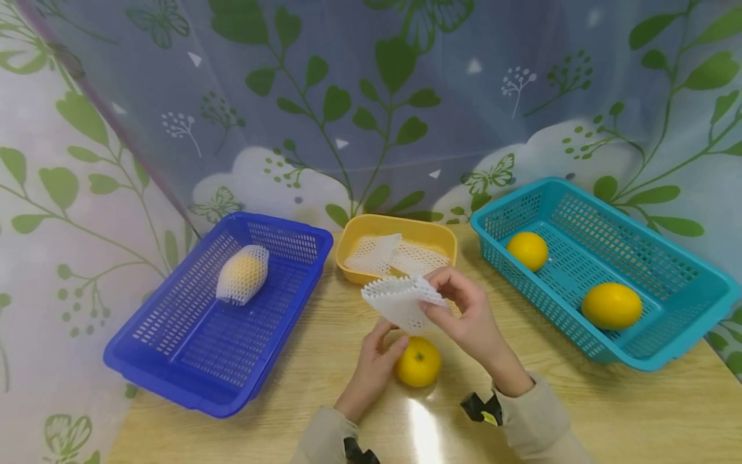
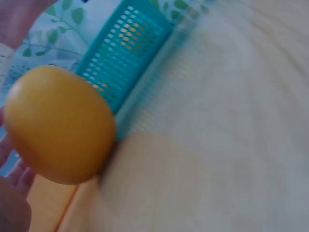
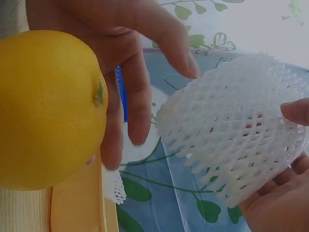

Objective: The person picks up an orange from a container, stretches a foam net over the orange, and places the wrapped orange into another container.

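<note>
My right hand [image 1: 476, 322] pinches a white foam fruit net [image 1: 400, 304] between thumb and fingers, above the table. The net's mouth gapes toward the upper left, and no fruit shows inside it. Below the net, a yellow-orange orange [image 1: 418, 370] sits on the wood, stem end up. Close at its left is my left hand [image 1: 369, 368], thumb beside the fruit. In the right wrist view, the fingers [image 3: 140, 104] of that hand extend loosely between the orange [image 3: 46, 111] and the net [image 3: 231, 121], gripping neither. The left wrist view shows the orange [image 2: 60, 125] large, with fingers partly hidden behind it.
On the left, a blue basket [image 1: 277, 335] contains one net-wrapped fruit [image 1: 243, 274]. A yellow tray [image 1: 400, 222] with several foam nets [image 1: 373, 254] stands behind my hands. At the right, a teal basket [image 1: 556, 296] holds two oranges [image 1: 611, 306]. A patterned curtain [image 1: 348, 129] hangs behind the table.
</note>
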{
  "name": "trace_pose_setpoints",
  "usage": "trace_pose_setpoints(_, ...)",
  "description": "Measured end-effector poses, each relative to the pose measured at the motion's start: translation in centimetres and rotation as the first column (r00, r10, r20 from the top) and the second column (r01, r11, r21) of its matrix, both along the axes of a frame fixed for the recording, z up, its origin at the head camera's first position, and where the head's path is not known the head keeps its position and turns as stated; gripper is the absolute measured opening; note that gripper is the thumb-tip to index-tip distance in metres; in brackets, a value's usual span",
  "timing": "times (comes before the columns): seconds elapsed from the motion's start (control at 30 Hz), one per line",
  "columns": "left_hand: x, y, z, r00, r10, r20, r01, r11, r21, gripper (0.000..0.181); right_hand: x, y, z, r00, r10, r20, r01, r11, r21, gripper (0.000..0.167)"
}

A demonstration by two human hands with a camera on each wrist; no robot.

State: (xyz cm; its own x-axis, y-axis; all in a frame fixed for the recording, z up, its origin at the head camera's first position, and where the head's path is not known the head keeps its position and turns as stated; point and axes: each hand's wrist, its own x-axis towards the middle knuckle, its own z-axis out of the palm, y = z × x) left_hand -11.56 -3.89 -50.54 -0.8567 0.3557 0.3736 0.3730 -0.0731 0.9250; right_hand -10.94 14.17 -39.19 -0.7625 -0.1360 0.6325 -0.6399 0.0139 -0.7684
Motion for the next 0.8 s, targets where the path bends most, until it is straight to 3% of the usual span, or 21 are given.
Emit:
trace_pose_setpoints(0.17, -0.2, -0.2, 1.6, 0.986, 0.054, 0.158, -0.066, 0.995, 0.073, 0.03, -0.1, 0.1, 0.0, 1.0, -0.002, 0.005, 0.002, 1.0, 0.027, 0.022)
trace_pose_setpoints(0.33, -0.3, -0.3, 2.9, 0.969, 0.067, 0.237, -0.105, 0.983, 0.152, 0.023, 0.0, 0.0, 0.1, 1.0, 0.012, -0.013, -0.011, 0.998, 0.055, 0.025)
trace_pose_setpoints(0.47, -0.3, -0.3, 3.5, 0.956, -0.034, 0.29, -0.058, 0.952, 0.302, 0.018, 0.1, -0.1, 0.1, 0.999, 0.036, -0.007, -0.035, 0.996, 0.086, 0.028)
trace_pose_setpoints(0.63, -0.2, -0.2, 4.0, 0.934, -0.198, 0.297, 0.049, 0.895, 0.444, 0.026, 0.3, -0.3, 0.1, 0.996, 0.072, 0.046, -0.077, 0.99, 0.12, 0.029)
trace_pose_setpoints(0.73, -0.1, -0.1, 4.3, 0.905, -0.27, 0.329, 0.071, 0.858, 0.509, 0.03, 0.3, -0.5, 0.1, 0.994, 0.097, 0.051, -0.103, 0.985, 0.139, 0.029)
trace_pose_setpoints(0.8, -0.1, 0.0, 4.4, 0.881, -0.3, 0.367, 0.055, 0.833, 0.55, 0.032, 0.2, -0.5, 0.0, 0.993, 0.11, 0.035, -0.114, 0.983, 0.145, 0.029)
